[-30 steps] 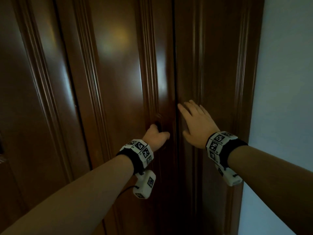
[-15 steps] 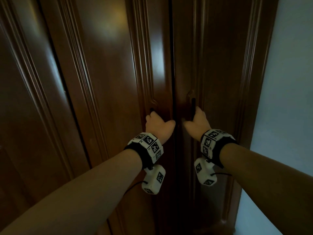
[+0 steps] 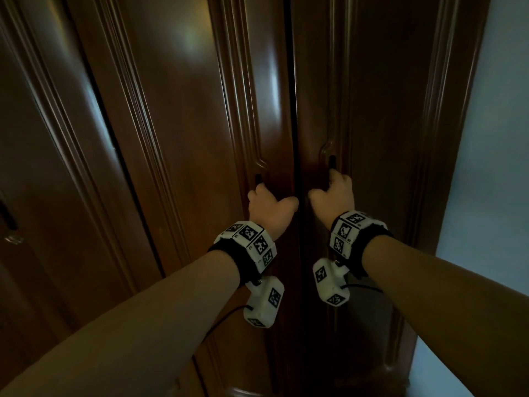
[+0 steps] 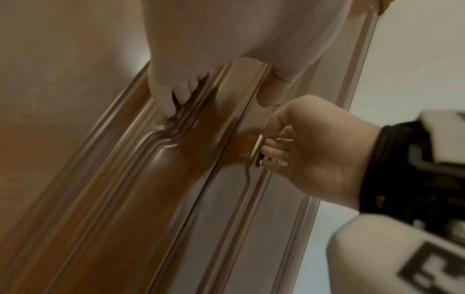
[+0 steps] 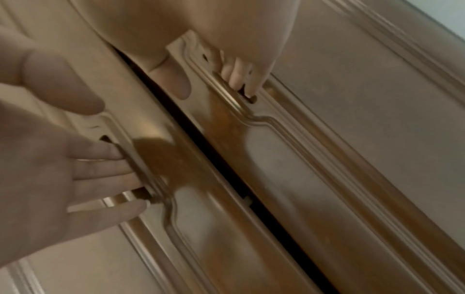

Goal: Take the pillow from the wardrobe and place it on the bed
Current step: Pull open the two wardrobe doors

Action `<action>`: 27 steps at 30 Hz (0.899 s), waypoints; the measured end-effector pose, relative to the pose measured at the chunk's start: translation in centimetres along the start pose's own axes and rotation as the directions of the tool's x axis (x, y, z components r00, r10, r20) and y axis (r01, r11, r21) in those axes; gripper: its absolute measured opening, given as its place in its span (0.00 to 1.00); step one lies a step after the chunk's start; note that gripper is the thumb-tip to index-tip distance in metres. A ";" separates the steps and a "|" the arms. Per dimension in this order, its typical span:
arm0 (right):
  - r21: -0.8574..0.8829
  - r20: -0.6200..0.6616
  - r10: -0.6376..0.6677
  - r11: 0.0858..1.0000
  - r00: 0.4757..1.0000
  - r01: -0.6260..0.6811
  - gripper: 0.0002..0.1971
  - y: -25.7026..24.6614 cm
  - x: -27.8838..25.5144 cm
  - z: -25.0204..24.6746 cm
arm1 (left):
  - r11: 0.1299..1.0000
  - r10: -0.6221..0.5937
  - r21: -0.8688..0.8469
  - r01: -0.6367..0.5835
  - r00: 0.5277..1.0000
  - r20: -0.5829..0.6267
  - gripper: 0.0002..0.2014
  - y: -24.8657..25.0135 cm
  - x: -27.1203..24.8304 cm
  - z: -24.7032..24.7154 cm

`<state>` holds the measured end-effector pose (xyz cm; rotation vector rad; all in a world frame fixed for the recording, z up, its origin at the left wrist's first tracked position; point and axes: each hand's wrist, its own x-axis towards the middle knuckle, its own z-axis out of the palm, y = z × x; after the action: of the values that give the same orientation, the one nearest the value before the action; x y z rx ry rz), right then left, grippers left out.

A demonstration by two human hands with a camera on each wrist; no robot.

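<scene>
The right hand (image 3: pixel 333 200), flat on the dark glossy wooden wardrobe (image 3: pixel 177 167) a second ago, now curls around the slim metal bar handle (image 3: pixel 332 163) of its door; the left hand (image 3: pixel 269 209) grasps the matching left handle (image 3: pixel 258 179). A dark gap opens between the grips, so opening has begun. Count: two doors, two handles, two hands. The pillow is unseen, presumably behind the doors.

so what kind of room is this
Probably a bedroom or dressing area: tall dark glossy wooden wardrobe doors with slim handles, gripped by the left hand and right hand, beside a plain pale wall.
</scene>
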<state>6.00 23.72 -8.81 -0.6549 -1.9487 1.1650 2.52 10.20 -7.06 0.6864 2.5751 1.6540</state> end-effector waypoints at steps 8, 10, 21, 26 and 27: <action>0.158 0.115 0.121 0.978 0.986 -0.138 0.45 -0.6 1.0 -0.6 | 0.993 -0.060 -0.097 0.068 0.995 0.080 0.46 0.0 0.2 -1.1; 0.202 0.135 0.151 0.964 0.979 -0.176 0.46 -0.3 1.3 -1.2 | 0.987 -0.070 -0.138 0.083 0.993 0.095 0.47 0.0 0.0 -1.4; 0.251 0.080 0.182 0.948 0.980 -0.196 0.46 -0.5 -1.2 -3.9 | 0.968 -0.128 -0.205 0.146 0.987 0.100 0.50 0.5 -2.6 -3.2; 0.173 0.000 0.160 0.972 0.987 -0.158 0.57 -0.8 -4.0 -6.5 | 0.977 -0.120 -0.185 0.108 0.991 -0.052 0.52 0.4 -5.3 -3.5; 0.144 -0.001 0.159 0.977 0.987 -0.157 0.61 -0.7 -4.4 -6.9 | 0.985 -0.118 -0.139 0.105 0.988 -0.096 0.51 0.4 -5.9 -3.5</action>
<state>14.14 23.62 -7.62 -0.7489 -1.8089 1.3809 7.16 5.20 -6.50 0.4518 2.4874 1.8508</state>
